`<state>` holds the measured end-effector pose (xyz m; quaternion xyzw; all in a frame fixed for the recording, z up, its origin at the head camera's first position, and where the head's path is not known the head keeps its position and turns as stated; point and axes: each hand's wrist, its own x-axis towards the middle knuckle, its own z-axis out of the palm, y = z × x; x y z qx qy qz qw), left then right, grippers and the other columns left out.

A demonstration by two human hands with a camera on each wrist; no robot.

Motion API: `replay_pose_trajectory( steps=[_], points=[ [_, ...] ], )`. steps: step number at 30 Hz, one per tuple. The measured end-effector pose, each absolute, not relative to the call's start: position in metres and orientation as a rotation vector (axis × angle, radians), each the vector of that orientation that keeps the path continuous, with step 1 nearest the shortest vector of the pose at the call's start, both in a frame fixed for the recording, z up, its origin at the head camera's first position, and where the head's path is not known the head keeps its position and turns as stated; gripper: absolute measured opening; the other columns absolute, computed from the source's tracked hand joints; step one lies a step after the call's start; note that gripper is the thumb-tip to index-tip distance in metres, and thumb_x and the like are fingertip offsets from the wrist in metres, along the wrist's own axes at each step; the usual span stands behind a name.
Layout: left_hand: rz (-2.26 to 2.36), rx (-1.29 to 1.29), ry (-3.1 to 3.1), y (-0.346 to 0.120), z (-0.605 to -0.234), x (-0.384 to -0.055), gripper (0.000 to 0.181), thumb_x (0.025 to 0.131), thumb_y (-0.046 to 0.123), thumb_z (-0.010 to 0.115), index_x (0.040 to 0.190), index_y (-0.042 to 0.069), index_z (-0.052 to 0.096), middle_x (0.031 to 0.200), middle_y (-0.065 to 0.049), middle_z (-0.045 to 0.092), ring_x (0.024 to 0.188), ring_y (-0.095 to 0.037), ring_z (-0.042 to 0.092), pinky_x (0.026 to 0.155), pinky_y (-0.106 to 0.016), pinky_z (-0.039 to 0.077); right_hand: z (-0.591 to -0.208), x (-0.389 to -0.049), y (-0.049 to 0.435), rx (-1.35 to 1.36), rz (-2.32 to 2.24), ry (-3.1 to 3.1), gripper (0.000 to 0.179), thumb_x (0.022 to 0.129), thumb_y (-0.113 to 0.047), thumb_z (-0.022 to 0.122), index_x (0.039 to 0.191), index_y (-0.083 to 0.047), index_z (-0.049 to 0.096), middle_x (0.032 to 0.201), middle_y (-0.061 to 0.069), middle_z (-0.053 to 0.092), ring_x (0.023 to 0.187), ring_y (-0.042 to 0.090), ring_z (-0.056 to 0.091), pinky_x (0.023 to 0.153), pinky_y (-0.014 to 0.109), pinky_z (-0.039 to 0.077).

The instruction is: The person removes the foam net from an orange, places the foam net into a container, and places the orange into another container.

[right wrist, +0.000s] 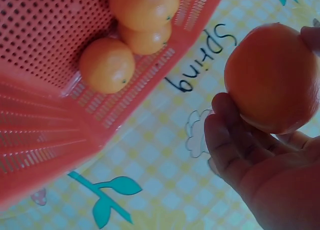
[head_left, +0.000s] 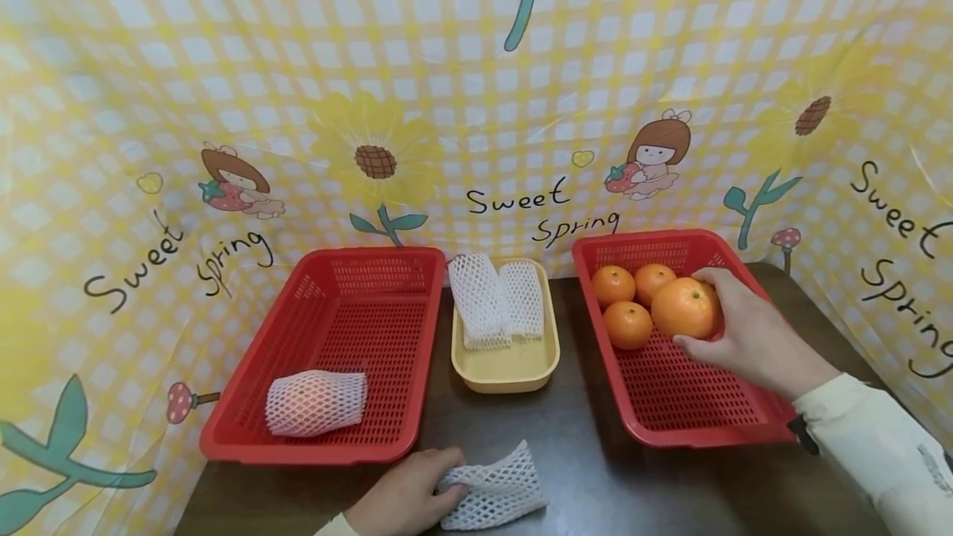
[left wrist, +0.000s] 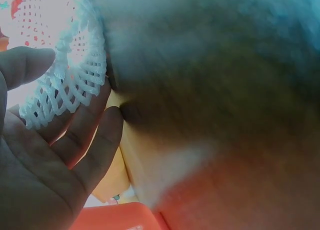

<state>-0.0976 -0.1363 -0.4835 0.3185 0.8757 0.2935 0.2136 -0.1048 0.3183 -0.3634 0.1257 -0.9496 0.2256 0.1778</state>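
Note:
My right hand (head_left: 752, 337) grips an orange (head_left: 687, 308) between thumb and fingers, held above the right red basket (head_left: 700, 428). Clear of the basket in the right wrist view, the same orange (right wrist: 272, 77) sits against the fingertips. Several other oranges (head_left: 627, 325) lie in that basket's far left corner. Low in the head view, my left hand (head_left: 409, 490) pinches a white foam net sleeve (head_left: 500, 490) at its left end, over the dark table. The left wrist view shows the net's (left wrist: 87, 65) opening between thumb and fingers.
The left red basket (head_left: 320, 449) holds an orange fruit wrapped in a foam net (head_left: 316, 404). Between the baskets stands a yellow tray (head_left: 506, 375) with white foam nets (head_left: 484, 304) in it. A yellow checked cloth (head_left: 476, 64) hangs behind the dark table (head_left: 573, 453).

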Motion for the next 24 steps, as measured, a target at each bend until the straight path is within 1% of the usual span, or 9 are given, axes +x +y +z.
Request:
replay_pose_trajectory(
  steps=[8, 13, 18, 24],
  points=[
    [0.773, 0.838, 2.384, -0.136, -0.486, -0.102, 0.010, 0.096, 0.034, 0.067, 0.098, 0.026, 0.062, 0.083, 0.016, 0.056, 0.075, -0.004, 0.052, 0.066, -0.031, 0.046, -0.368, -0.125, 0.335, 0.313, 0.680, -2.823, 0.073, 0.077, -0.029, 0.086, 0.127, 0.002, 0.043, 0.106, 0.018, 0.059, 0.084, 0.027, 0.059, 0.072, 0.046, 0.052],
    [0.774, 0.822, 2.373, -0.135, -0.485, -0.102, 0.010, 0.096, 0.034, 0.067, 0.098, 0.026, 0.062, 0.082, 0.015, 0.055, 0.074, -0.004, 0.052, 0.065, -0.031, 0.045, -0.376, -0.140, 0.345, 0.330, 0.647, -2.858, 0.074, 0.076, -0.030, 0.087, 0.127, 0.002, 0.044, 0.104, 0.017, 0.061, 0.083, 0.025, 0.059, 0.072, 0.043, 0.050],
    [0.797, 0.823, 2.394, -0.134, -0.483, -0.100, 0.009, 0.096, 0.033, 0.068, 0.097, 0.026, 0.062, 0.081, 0.015, 0.055, 0.074, -0.004, 0.051, 0.066, -0.029, 0.044, -0.383, -0.153, 0.355, 0.325, 0.627, -2.889, 0.074, 0.077, -0.031, 0.086, 0.127, 0.004, 0.044, 0.103, 0.020, 0.061, 0.083, 0.026, 0.059, 0.072, 0.045, 0.049],
    [0.803, 0.826, 2.399, -0.135, -0.484, -0.098, 0.010, 0.096, 0.032, 0.068, 0.098, 0.026, 0.061, 0.081, 0.015, 0.054, 0.075, -0.004, 0.050, 0.066, -0.028, 0.044, -0.397, -0.165, 0.360, 0.362, 0.637, -2.944, 0.072, 0.077, -0.030, 0.085, 0.125, 0.004, 0.044, 0.103, 0.018, 0.061, 0.082, 0.025, 0.058, 0.073, 0.045, 0.048]
  ],
)
